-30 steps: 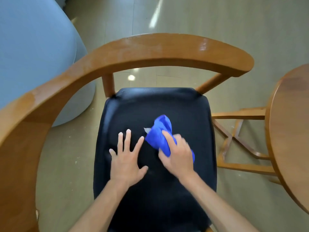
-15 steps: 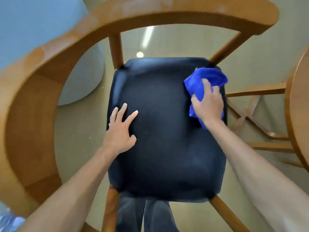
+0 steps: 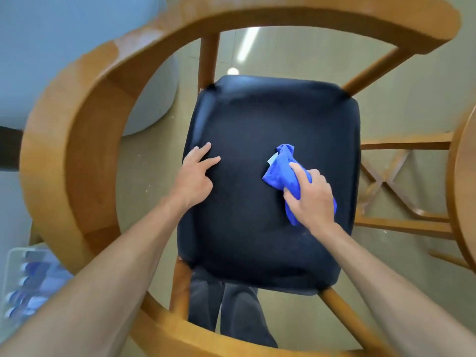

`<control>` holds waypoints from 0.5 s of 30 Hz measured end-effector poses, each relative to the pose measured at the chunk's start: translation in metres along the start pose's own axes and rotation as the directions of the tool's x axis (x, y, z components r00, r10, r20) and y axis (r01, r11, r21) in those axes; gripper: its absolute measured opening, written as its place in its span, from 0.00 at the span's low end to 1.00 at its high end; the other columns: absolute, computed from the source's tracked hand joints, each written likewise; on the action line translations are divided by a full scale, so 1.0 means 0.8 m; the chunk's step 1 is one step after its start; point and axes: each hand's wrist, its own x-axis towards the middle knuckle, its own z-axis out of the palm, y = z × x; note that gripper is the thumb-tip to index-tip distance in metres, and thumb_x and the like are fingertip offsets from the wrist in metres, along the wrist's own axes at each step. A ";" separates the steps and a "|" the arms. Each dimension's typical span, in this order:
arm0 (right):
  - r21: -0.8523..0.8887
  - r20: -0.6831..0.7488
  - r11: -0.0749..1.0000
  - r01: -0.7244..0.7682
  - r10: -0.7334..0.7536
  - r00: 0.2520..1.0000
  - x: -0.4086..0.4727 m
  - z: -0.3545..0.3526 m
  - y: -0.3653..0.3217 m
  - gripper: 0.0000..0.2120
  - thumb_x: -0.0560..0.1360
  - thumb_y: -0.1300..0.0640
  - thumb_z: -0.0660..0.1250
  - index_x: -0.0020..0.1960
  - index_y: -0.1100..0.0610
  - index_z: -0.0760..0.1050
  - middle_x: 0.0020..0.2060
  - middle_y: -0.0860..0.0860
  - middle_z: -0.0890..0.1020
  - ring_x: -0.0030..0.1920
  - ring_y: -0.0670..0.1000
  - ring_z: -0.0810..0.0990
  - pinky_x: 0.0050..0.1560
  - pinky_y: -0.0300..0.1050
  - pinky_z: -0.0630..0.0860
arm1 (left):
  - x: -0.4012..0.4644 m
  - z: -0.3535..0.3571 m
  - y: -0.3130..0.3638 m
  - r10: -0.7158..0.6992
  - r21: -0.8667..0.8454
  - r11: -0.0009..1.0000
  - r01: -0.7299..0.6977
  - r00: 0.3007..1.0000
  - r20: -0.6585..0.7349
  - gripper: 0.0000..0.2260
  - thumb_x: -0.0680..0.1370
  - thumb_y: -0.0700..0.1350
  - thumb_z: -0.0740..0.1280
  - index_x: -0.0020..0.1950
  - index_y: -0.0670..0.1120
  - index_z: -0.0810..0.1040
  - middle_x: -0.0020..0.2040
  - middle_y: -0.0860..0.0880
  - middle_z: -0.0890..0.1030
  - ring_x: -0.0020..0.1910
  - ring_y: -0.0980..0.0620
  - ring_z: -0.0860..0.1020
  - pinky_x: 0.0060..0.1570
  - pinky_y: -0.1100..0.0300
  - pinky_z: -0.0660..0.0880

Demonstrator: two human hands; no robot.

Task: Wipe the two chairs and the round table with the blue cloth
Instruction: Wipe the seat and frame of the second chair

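The right hand [image 3: 313, 199] grips the bunched blue cloth [image 3: 284, 173], fingers curled round it, pressing it on the black seat [image 3: 257, 124]. The left hand [image 3: 195, 173] rests on the seat with fingers straight and spread.

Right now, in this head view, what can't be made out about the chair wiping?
- Round table: cut off by the right edge; its top is mostly out of view.
- Second chair: not in view.
- Blue cloth: its rear part is hidden under the right hand.
- Clear box at lower left: motion blur, contents unreadable.
- Left hand rests on the black seat.
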 end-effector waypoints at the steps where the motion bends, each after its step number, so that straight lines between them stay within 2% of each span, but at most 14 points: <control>1: -0.017 -0.009 1.000 -0.015 0.015 1.000 -0.007 0.008 -0.024 0.25 0.67 0.55 0.69 0.63 0.54 0.73 0.41 0.56 0.75 0.33 0.58 0.71 0.34 0.48 0.72 | 0.002 -0.005 0.001 -0.016 -0.050 0.999 0.015 1.000 -0.020 0.29 0.73 0.26 0.52 0.70 0.47 0.72 0.77 0.54 0.58 0.77 0.54 0.51 0.71 0.66 0.51; 3: 0.009 0.057 0.989 0.147 -0.148 0.987 -0.036 0.024 -0.086 0.27 0.64 0.54 0.70 0.63 0.53 0.71 0.40 0.55 0.75 0.33 0.56 0.69 0.33 0.46 0.67 | 0.005 -0.011 0.004 -0.032 -0.085 0.996 0.029 0.999 -0.037 0.28 0.74 0.26 0.51 0.68 0.44 0.74 0.77 0.53 0.61 0.77 0.53 0.54 0.71 0.67 0.49; 5: 0.083 0.193 0.912 0.402 -0.410 0.891 -0.076 0.038 -0.141 0.27 0.63 0.56 0.68 0.63 0.51 0.70 0.40 0.54 0.74 0.35 0.55 0.67 0.35 0.47 0.62 | 0.008 -0.012 0.007 -0.027 -0.081 0.996 0.025 0.999 -0.027 0.27 0.74 0.27 0.52 0.69 0.44 0.73 0.77 0.52 0.60 0.77 0.52 0.54 0.70 0.67 0.49; 7: 0.144 0.314 0.796 0.588 -0.601 0.735 -0.103 0.042 -0.161 0.24 0.66 0.59 0.64 0.63 0.51 0.71 0.43 0.54 0.75 0.37 0.55 0.66 0.38 0.48 0.62 | 0.008 -0.009 0.010 -0.034 -0.029 0.999 0.035 0.999 0.032 0.27 0.76 0.31 0.55 0.73 0.48 0.69 0.78 0.52 0.54 0.78 0.52 0.49 0.73 0.61 0.50; 9: 0.169 0.386 0.662 0.730 -0.726 0.569 -0.118 0.036 -0.145 0.22 0.68 0.60 0.63 0.62 0.50 0.72 0.44 0.53 0.74 0.39 0.54 0.67 0.41 0.47 0.63 | 0.003 -0.003 0.016 -0.066 0.108 0.993 0.053 0.990 0.122 0.29 0.77 0.39 0.60 0.77 0.54 0.60 0.79 0.53 0.45 0.78 0.51 0.42 0.72 0.51 0.58; 11: 0.198 0.473 0.468 0.861 -0.815 0.334 -0.132 0.023 -0.110 0.21 0.67 0.57 0.66 0.60 0.47 0.72 0.45 0.50 0.74 0.41 0.53 0.67 0.44 0.46 0.63 | -0.003 0.009 0.022 -0.104 0.263 0.963 0.055 0.979 0.176 0.35 0.75 0.50 0.66 0.77 0.58 0.51 0.78 0.53 0.37 0.77 0.49 0.36 0.67 0.42 0.64; 13: 0.252 0.552 0.294 0.922 -0.826 0.113 -0.144 0.004 -0.061 0.21 0.64 0.53 0.72 0.56 0.45 0.74 0.45 0.48 0.74 0.44 0.52 0.69 0.49 0.45 0.64 | -0.006 0.023 0.024 -0.117 0.358 0.933 0.043 0.975 0.187 0.45 0.71 0.58 0.71 0.78 0.59 0.44 0.76 0.50 0.31 0.75 0.44 0.32 0.67 0.37 0.63; 14: 0.274 0.577 0.256 0.927 -0.815 0.054 -0.149 -0.008 -0.031 0.20 0.63 0.52 0.73 0.54 0.45 0.74 0.44 0.47 0.74 0.45 0.51 0.69 0.50 0.44 0.63 | -0.007 0.029 0.023 -0.112 0.397 0.917 0.030 0.976 0.185 0.49 0.69 0.60 0.73 0.77 0.58 0.42 0.75 0.49 0.29 0.75 0.42 0.32 0.68 0.36 0.62; 15: 0.276 0.597 0.250 0.928 -0.801 0.038 -0.151 -0.022 0.003 0.20 0.62 0.52 0.73 0.53 0.44 0.75 0.44 0.46 0.74 0.45 0.51 0.70 0.50 0.44 0.63 | -0.007 0.033 0.022 -0.106 0.432 0.902 0.019 0.978 0.179 0.51 0.68 0.60 0.74 0.77 0.58 0.40 0.75 0.47 0.27 0.75 0.41 0.31 0.68 0.36 0.62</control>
